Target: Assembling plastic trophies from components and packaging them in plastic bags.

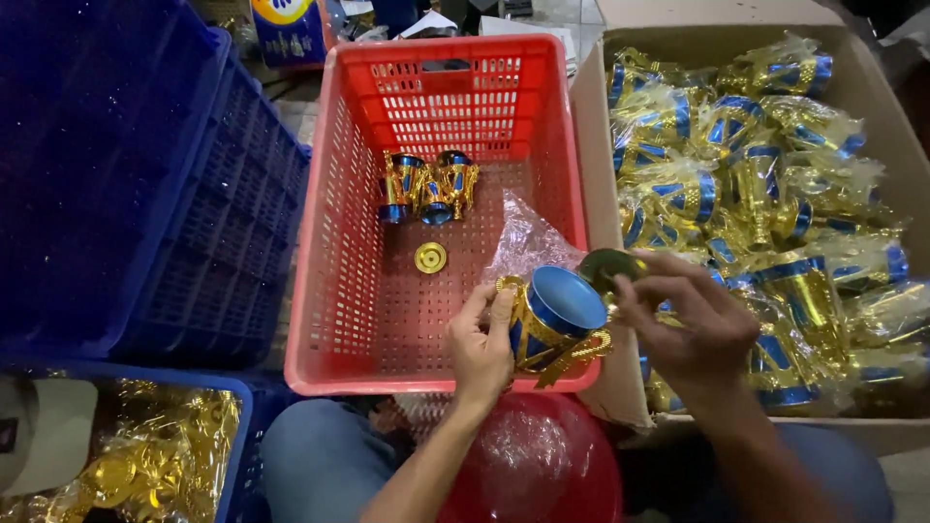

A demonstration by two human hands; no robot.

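My left hand [481,347] grips a gold and blue trophy cup [554,320] by its side, over the near right corner of the red plastic crate [334,291]. The cup's blue inside faces up. My right hand [690,324] pinches a round gold lid [607,266] just beside the cup's rim. A crumpled clear plastic wrapper [528,242] lies in the crate behind the cup. Three unwrapped trophy cups [426,186] lie further back in the crate, with a loose gold disc [430,258] in front of them.
A cardboard box [877,97] at the right is full of several wrapped gold and blue trophy cups [746,174]. Stacked blue crates [145,194] stand at the left. A blue bin with gold wrapped items [145,465] sits at the lower left. A red round object [533,460] lies between my knees.
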